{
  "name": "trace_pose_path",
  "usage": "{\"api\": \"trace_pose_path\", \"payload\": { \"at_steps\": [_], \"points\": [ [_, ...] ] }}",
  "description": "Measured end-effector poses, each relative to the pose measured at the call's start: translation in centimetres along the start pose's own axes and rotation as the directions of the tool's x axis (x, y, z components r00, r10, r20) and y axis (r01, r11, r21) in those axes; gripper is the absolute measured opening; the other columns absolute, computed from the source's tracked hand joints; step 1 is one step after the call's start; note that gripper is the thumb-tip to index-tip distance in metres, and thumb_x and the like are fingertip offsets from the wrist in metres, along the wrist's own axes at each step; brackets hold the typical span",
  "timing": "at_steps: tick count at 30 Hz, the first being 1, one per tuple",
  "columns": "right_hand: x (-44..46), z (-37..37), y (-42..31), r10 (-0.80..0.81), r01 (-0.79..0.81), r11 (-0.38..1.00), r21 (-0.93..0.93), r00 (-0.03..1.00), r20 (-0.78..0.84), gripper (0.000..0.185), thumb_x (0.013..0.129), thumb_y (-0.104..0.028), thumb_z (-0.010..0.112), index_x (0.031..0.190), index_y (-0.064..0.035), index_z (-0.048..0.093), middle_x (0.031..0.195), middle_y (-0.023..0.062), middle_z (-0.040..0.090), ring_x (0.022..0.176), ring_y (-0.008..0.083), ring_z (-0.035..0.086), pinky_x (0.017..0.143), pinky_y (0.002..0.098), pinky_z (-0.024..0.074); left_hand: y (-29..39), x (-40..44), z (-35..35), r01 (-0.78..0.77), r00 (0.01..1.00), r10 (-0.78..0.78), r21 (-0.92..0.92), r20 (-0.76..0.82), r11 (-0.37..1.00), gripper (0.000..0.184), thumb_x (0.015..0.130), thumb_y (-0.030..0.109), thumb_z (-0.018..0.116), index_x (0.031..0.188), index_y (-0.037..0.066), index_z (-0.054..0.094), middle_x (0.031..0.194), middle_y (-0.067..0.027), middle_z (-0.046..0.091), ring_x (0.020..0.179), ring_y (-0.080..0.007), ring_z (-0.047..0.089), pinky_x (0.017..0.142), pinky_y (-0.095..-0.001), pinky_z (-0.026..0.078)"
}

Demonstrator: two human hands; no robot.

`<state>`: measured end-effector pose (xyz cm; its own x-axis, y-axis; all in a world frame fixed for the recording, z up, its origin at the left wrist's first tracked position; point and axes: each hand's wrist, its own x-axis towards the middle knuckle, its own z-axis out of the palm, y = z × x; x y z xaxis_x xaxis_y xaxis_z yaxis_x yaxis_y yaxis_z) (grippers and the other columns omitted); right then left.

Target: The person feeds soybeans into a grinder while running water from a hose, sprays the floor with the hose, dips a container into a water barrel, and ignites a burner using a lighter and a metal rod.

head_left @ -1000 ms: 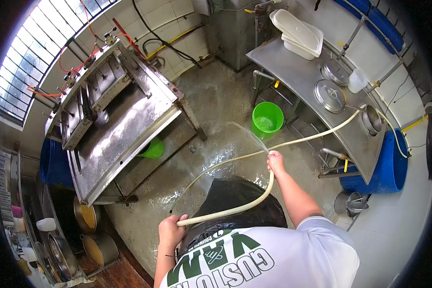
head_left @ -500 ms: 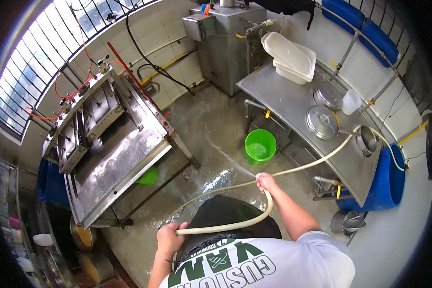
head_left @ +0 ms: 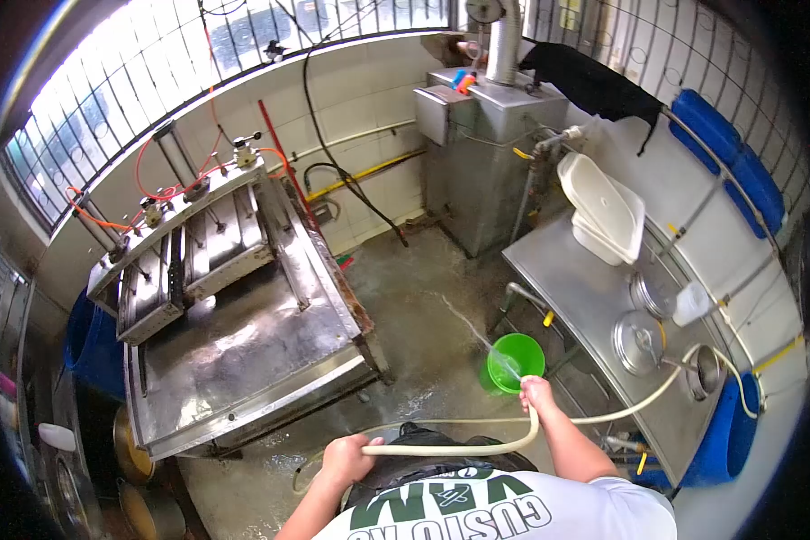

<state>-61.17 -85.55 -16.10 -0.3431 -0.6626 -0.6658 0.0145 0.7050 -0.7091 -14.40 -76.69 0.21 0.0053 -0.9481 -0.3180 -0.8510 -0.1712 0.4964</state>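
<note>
A cream-coloured hose [head_left: 459, 448] runs across the front of my body, gripped at two places. My right hand [head_left: 537, 394] is closed around it close to its outlet, and a stream of water [head_left: 477, 331] shoots forward and left from there. Farther back along the hose, my left hand [head_left: 347, 459] is wrapped round it. Just beyond my right hand stands a green bucket [head_left: 529, 349], with the water stream crossing in front of its opening. The wet concrete floor [head_left: 405, 288] lies ahead. More of the hose loops over the steel table at right.
At left stands a steel press table [head_left: 243, 378]. The steel table [head_left: 558, 256] at right bears white tubs [head_left: 607, 202], pot lids [head_left: 637, 342] and a pot [head_left: 706, 369]. A metal tank [head_left: 486, 171] stands at the back. Blue barrels [head_left: 738, 432] flank both sides.
The view has tilted up and shifted, showing more of the back wall. Both hands still hold the hose; its stream now passes across the green bucket, where before it passed left of it.
</note>
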Motion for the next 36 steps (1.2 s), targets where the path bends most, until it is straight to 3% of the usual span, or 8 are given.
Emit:
{"api": "trace_pose_path", "payload": {
  "at_steps": [13, 17, 19, 25, 31, 32, 34, 36],
  "points": [
    [6.5, 8.3, -11.4, 0.065, 0.086, 0.949, -0.305, 0.889, 0.454, 0.011, 0.097, -0.015, 0.059, 0.105, -0.0092, 0.063, 0.069, 0.0047, 0.059, 0.046, 0.0152, 0.054, 0.037, 0.0363, 0.0453, 1.3, 7.0, -2.8, -0.012, 0.991, 0.001, -0.086, -0.131, 0.996, 0.047, 0.095, 0.044, 0.073, 0.069, 0.005, 0.068, 0.069, -0.0231, 0.064, 0.068, -0.0459, 0.063, 0.061, -0.0503, 0.050],
    [11.7, 9.5, -13.1, -0.182, 0.319, 0.920, -0.227, 0.862, 0.473, 0.016, 0.097, -0.013, 0.054, 0.083, -0.0075, 0.059, 0.060, 0.0064, 0.056, 0.041, 0.0187, 0.055, 0.034, 0.0384, 0.0437, 3.1, 6.8, -2.4, -0.015, 0.976, -0.015, -0.141, -0.216, 0.990, 0.048, 0.094, 0.039, 0.075, 0.065, 0.002, 0.062, 0.065, -0.0257, 0.056, 0.062, -0.0479, 0.054, 0.055, -0.0492, 0.044],
    [12.9, 9.4, -14.5, -0.197, 0.254, 0.960, -0.120, 0.914, 0.355, 0.012, 0.097, -0.014, 0.055, 0.087, -0.0082, 0.060, 0.061, 0.0052, 0.057, 0.041, 0.0176, 0.054, 0.035, 0.0369, 0.0445, 4.1, 6.8, -1.4, 0.115, 0.968, -0.142, -0.138, -0.206, 0.984, 0.048, 0.095, 0.042, 0.074, 0.068, 0.003, 0.065, 0.067, -0.0242, 0.061, 0.064, -0.0467, 0.059, 0.059, -0.0493, 0.048],
    [15.5, 6.5, -15.7, -0.232, 0.240, 0.965, -0.109, 0.970, 0.078, 0.011, 0.088, -0.013, 0.055, 0.085, -0.0079, 0.064, 0.061, 0.0076, 0.059, 0.044, 0.0214, 0.058, 0.042, 0.0409, 0.0468, 7.6, 7.9, -0.7, 0.154, 0.953, -0.174, -0.100, -0.249, 0.983, 0.052, 0.095, 0.034, 0.076, 0.064, -0.001, 0.055, 0.060, -0.0244, 0.051, 0.055, -0.0391, 0.037, 0.052, -0.0452, 0.040],
    [17.1, 6.2, -14.1, -0.060, 0.209, 0.914, -0.348, 0.917, 0.394, 0.019, 0.080, -0.010, 0.057, 0.063, -0.0041, 0.062, 0.056, 0.0103, 0.060, 0.042, 0.0250, 0.058, 0.043, 0.0428, 0.0476, 9.5, 10.0, -0.2, 0.113, 0.969, -0.128, -0.083, -0.212, 0.990, 0.055, 0.096, 0.031, 0.076, 0.061, -0.001, 0.048, 0.056, -0.0205, 0.042, 0.055, -0.0276, 0.029, 0.050, -0.0435, 0.034],
    [17.0, 6.1, -14.4, -0.053, 0.195, 0.920, -0.338, 0.921, 0.386, 0.019, 0.080, -0.010, 0.057, 0.063, -0.0041, 0.062, 0.056, 0.0103, 0.060, 0.042, 0.0250, 0.058, 0.043, 0.0428, 0.0476, 9.7, 10.3, -0.1, 0.092, 0.970, -0.109, -0.085, -0.218, 0.992, 0.055, 0.096, 0.030, 0.076, 0.061, -0.001, 0.047, 0.055, -0.0195, 0.040, 0.055, -0.0254, 0.028, 0.049, -0.0430, 0.033],
    [17.0, 5.7, -15.6, 0.002, 0.158, 0.930, -0.331, 0.900, 0.437, 0.010, 0.091, -0.016, 0.059, 0.096, -0.0089, 0.064, 0.065, 0.0033, 0.058, 0.043, 0.0158, 0.053, 0.038, 0.0365, 0.0449, 10.3, 10.9, -0.2, 0.066, 0.971, -0.081, -0.073, -0.225, 0.995, 0.055, 0.096, 0.028, 0.076, 0.060, 0.000, 0.045, 0.054, -0.0178, 0.038, 0.055, -0.0232, 0.027, 0.048, -0.0425, 0.031],
    [16.8, 4.9, -16.4, -0.072, 0.163, 0.966, -0.200, 0.916, 0.395, 0.011, 0.091, -0.016, 0.059, 0.098, -0.0084, 0.064, 0.066, 0.0032, 0.058, 0.043, 0.0155, 0.053, 0.038, 0.0355, 0.0449, 11.2, 11.6, -0.6, 0.053, 0.973, -0.060, -0.036, -0.221, 0.998, 0.055, 0.096, 0.027, 0.076, 0.060, 0.000, 0.046, 0.054, -0.0179, 0.038, 0.054, -0.0236, 0.027, 0.048, -0.0425, 0.031]
  ]
}}
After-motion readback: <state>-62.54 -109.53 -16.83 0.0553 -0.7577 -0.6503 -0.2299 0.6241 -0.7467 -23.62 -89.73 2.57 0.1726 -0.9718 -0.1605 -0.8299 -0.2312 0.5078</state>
